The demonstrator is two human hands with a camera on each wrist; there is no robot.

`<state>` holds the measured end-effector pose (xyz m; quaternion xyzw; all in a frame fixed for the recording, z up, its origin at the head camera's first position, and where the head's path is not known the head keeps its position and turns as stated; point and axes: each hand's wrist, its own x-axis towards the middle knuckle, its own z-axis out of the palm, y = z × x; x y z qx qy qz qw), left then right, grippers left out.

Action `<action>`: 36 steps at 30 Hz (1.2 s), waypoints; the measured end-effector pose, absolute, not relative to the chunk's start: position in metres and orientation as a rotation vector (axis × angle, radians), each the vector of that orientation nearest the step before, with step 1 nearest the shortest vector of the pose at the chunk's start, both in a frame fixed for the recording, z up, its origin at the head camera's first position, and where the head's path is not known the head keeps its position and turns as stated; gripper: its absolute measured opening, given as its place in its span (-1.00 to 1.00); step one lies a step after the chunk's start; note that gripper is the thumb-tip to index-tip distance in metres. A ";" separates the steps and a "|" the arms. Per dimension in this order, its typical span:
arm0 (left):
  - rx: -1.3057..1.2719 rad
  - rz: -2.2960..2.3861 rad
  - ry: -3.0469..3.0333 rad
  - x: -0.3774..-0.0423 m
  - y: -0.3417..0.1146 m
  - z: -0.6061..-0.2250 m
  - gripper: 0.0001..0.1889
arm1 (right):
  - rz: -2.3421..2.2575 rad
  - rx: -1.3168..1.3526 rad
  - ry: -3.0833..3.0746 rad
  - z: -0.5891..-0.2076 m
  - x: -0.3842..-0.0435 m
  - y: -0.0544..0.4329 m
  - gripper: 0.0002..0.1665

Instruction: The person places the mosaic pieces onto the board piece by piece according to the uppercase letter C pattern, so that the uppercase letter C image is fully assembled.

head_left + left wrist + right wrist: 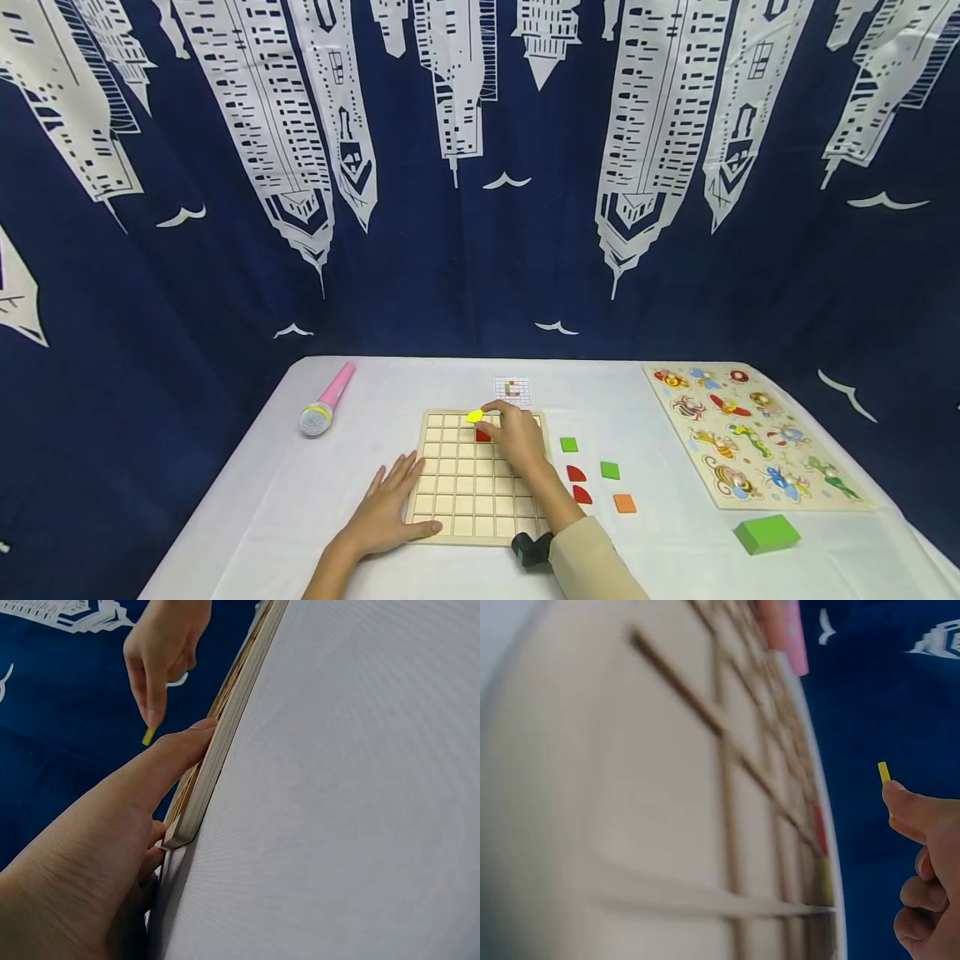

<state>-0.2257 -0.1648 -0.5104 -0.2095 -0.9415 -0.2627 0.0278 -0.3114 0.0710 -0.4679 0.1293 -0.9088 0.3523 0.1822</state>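
Observation:
A pale wooden grid board (453, 483) lies on the table. My right hand (519, 437) pinches a small yellow tile (475, 416) between thumb and fingertips above the board's far part. In the right wrist view the yellow tile (883, 772) stands clear of the board. A red tile (483, 435) sits in the grid just under the right hand. The right wrist view also gives a blurred yellow patch (826, 879) beside the red one on the board. My left hand (382, 510) rests at the board's near left corner, fingers spread along its side, thumb (176, 754) over its edge.
Right of the board lie green squares (610, 471), red quarter-rounds (582, 495) and an orange square (625, 503). A small pattern card (512, 389) is behind it. A pink microphone (328, 400), an insect puzzle (750, 442) and a green block (767, 534) stand farther out.

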 end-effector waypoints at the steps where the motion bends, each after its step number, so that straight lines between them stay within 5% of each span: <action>1: -0.646 -0.813 -2.907 -0.226 -0.165 -0.510 0.05 | 0.997 0.370 -2.576 -0.471 -0.312 0.069 -0.64; 36: -0.632 -0.822 -2.925 -0.226 -0.164 -0.509 0.07 | 1.001 0.363 -2.714 -0.489 -0.310 0.062 -0.63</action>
